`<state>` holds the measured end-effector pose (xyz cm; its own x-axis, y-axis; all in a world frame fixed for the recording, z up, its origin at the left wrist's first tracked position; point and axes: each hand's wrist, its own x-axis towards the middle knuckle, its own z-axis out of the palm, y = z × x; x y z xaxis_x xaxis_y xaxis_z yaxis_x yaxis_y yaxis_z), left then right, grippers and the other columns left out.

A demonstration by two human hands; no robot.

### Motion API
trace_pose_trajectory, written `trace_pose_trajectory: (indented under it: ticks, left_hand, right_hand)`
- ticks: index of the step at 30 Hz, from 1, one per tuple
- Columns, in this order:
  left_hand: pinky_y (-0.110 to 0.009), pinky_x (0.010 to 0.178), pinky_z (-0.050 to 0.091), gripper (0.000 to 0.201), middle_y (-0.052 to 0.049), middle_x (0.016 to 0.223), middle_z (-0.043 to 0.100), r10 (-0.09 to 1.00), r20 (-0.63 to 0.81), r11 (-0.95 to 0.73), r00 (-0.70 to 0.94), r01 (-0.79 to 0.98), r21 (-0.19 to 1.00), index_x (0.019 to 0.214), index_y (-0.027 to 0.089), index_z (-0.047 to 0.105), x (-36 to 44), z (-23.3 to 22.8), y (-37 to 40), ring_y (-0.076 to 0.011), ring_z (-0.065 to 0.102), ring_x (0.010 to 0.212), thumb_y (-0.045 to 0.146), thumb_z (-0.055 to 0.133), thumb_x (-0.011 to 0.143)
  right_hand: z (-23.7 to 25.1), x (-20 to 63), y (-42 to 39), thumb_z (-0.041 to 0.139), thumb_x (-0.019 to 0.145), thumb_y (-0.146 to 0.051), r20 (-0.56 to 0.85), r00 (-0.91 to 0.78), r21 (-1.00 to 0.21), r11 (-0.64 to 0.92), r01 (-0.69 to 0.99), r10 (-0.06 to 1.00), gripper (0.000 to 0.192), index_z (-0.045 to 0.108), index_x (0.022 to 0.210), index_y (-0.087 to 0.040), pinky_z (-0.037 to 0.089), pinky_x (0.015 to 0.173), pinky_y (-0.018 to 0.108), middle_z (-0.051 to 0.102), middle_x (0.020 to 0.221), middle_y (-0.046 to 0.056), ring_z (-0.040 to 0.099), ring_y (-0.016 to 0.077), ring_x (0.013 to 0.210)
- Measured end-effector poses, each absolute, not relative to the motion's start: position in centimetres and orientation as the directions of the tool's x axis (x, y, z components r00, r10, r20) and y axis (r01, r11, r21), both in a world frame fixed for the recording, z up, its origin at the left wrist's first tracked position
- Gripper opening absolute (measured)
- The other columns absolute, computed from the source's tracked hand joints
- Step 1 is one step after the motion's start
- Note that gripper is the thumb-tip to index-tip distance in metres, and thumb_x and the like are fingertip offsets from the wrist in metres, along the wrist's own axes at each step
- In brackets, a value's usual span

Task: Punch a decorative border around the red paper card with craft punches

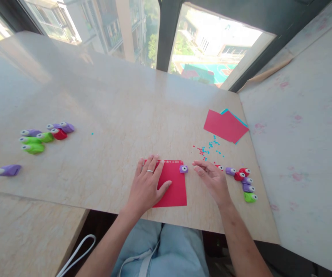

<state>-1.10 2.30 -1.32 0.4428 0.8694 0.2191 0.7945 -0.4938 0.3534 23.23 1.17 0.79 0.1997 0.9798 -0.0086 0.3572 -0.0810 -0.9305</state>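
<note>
Our left hand (146,185) spreads on the sheet (176,192) near the table's (108,165) front edge; we cannot tell whether the right hand (214,180) pinches anything. The sheet seems light, creasable: hold its edges.

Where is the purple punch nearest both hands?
Head view: the purple punch sits at the right edge of the red sheet, between left hand and right hand.

Left hand (147,184) on red paper (176,190), right hand (212,179) near purple punch (183,169)
</note>
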Motion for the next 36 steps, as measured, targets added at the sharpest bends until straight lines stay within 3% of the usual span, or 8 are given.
trace_pose_trajectory:
  ticks: [4,10,14,36]
  left_hand:
    - [-0.056,0.12,0.022,0.058,-0.02,0.152,0.041,0.873,0.205,-0.488,0.443,0.8,0.35,0.14,0.01,0.05,-1.1,-1.2,2.3,-0.0338,0.033,0.145,0.047,0.054,0.094]
    - [-0.055,0.121,0.02,0.061,-0.02,0.153,0.04,0.875,0.189,-0.484,0.446,0.804,0.344,0.14,0.009,0.049,-1.0,-1.1,2.1,-0.0334,0.032,0.145,0.05,0.051,0.095]
    - [-0.055,0.12,0.02,0.059,-0.02,0.152,0.042,0.872,0.221,-0.488,0.437,0.802,0.343,0.14,0.01,0.049,-1.0,-1.3,2.1,-0.0329,0.032,0.145,0.049,0.051,0.095]
    - [-0.056,0.12,0.02,0.058,-0.021,0.152,0.04,0.872,0.238,-0.486,0.428,0.816,0.314,0.14,0.009,0.048,-0.5,-1.5,1.8,-0.0345,0.032,0.144,0.048,0.047,0.097]
  right_hand:
    - [1.2,23.3,1.3,0.067,0.082,-0.053,-0.144,0.186,-0.898,-0.207,0.389,0.972,0.042,0.07,0.103,-0.017,0.054,0.079,0.036,0.074,0.096,0.009,0.068,0.0219,0.087]
    - [2.7,22.6,2.8,0.063,0.077,-0.059,-0.233,0.101,-0.837,-0.253,0.485,0.967,0.042,0.065,0.079,-0.017,0.039,0.058,0.029,0.061,0.067,0.001,0.053,0.0156,0.062]
    - [3.2,22.1,3.6,0.062,0.073,-0.062,-0.288,0.065,-0.798,-0.276,0.536,0.956,0.044,0.061,0.072,-0.018,0.031,0.054,0.028,0.052,0.061,-0.002,0.044,0.0134,0.057]
    - [2.8,22.0,4.4,0.062,0.071,-0.064,-0.28,0.014,-0.726,-0.221,0.652,0.96,0.047,0.048,0.057,-0.022,0.027,0.049,0.028,0.046,0.052,-0.004,0.037,0.0108,0.048]
